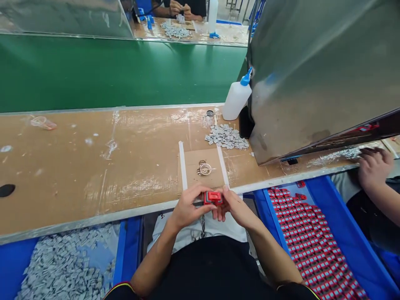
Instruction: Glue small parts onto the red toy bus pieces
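Note:
A small red and grey block-shaped part [213, 198] is held between both hands at the table's front edge. My left hand [191, 205] pinches its left side between thumb and fingers. From the right, my right hand [235, 205] grips the other side, with fingertips below the part. Just beyond the hands, a cardboard piece [200, 156] lies between two white tape strips, with a small round dish [205, 169] and dark round pieces on it. Behind that is a pile of small grey pieces [227, 136].
A white bottle [236, 100] with a blue nozzle stands by a large metal housing [312, 83] at right. Blue bins hold grey pieces [65, 266] at lower left and red parts [312, 241] at lower right. Other people's hands [373, 166] show at right and across the green belt [125, 75].

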Demonstrator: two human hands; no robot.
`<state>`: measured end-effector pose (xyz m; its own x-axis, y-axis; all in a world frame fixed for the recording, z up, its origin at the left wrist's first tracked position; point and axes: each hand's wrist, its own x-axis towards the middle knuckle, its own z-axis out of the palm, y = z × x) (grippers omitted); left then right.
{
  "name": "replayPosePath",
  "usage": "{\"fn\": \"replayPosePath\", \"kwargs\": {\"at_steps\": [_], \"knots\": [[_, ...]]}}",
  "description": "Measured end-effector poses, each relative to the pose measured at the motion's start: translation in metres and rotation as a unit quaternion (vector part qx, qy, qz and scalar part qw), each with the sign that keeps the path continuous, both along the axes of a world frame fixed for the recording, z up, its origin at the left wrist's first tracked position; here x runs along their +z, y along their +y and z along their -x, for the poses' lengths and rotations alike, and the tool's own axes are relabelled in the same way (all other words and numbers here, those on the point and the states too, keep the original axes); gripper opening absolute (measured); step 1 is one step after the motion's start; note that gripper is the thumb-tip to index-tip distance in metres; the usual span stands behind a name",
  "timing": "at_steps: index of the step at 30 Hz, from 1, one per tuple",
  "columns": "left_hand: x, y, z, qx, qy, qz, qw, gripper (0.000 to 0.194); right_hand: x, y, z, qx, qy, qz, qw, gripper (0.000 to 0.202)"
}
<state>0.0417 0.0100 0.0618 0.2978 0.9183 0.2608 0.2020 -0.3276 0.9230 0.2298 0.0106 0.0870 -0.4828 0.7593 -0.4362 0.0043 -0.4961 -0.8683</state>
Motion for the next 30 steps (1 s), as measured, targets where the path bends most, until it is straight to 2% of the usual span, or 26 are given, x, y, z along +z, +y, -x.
{"fn": "replayPosePath", "kwargs": {"at_steps": [2,4,7,10,12,14,16,18,21,24,26,28,30], "knots": [[-0.001,0.000,0.004,0.027,-0.013,0.026,0.999,0.041,0.002,0.001,0.000,-0.040,-0.021,-0.064,0.997,0.066],[-0.002,0.001,0.006,0.029,-0.040,0.059,0.997,0.043,0.003,0.000,0.001,-0.069,-0.028,-0.113,0.991,0.057],[-0.005,0.002,0.004,0.016,-0.067,0.089,0.994,0.045,0.003,-0.002,0.004,-0.082,-0.029,-0.149,0.985,0.044],[-0.007,-0.001,-0.001,0.046,-0.062,0.082,0.994,0.043,0.000,-0.006,0.012,-0.142,-0.080,-0.192,0.968,0.031],[-0.006,-0.007,-0.006,0.069,-0.062,0.078,0.993,0.041,-0.003,-0.009,0.019,-0.186,-0.114,-0.210,0.953,0.029],[-0.005,-0.014,-0.008,0.051,-0.070,0.087,0.992,0.046,-0.004,-0.013,0.026,-0.206,-0.132,-0.220,0.944,0.030],[-0.003,-0.019,-0.007,0.003,-0.073,0.107,0.992,0.053,-0.004,-0.015,0.031,-0.202,-0.142,-0.231,0.941,0.032],[-0.002,-0.020,-0.003,-0.020,-0.059,0.123,0.990,0.060,-0.002,-0.014,0.032,-0.164,-0.152,-0.254,0.941,0.032],[-0.004,-0.014,0.004,0.015,-0.035,0.124,0.992,0.059,0.003,-0.010,0.026,-0.073,-0.144,-0.305,0.938,0.030],[-0.005,-0.005,0.007,0.005,-0.026,0.114,0.993,0.060,0.008,-0.005,0.016,-0.024,-0.110,-0.327,0.938,0.031],[-0.005,-0.002,0.007,-0.009,-0.025,0.105,0.994,0.063,0.010,-0.004,0.009,-0.008,-0.082,-0.328,0.941,0.030],[-0.005,0.000,0.006,0.001,-0.037,0.101,0.994,0.061,0.008,-0.002,0.002,-0.008,-0.058,-0.329,0.943,0.027],[-0.008,0.000,0.006,0.021,-0.051,0.102,0.993,0.057,0.002,0.002,-0.003,-0.056,-0.053,-0.316,0.946,0.025]]}}
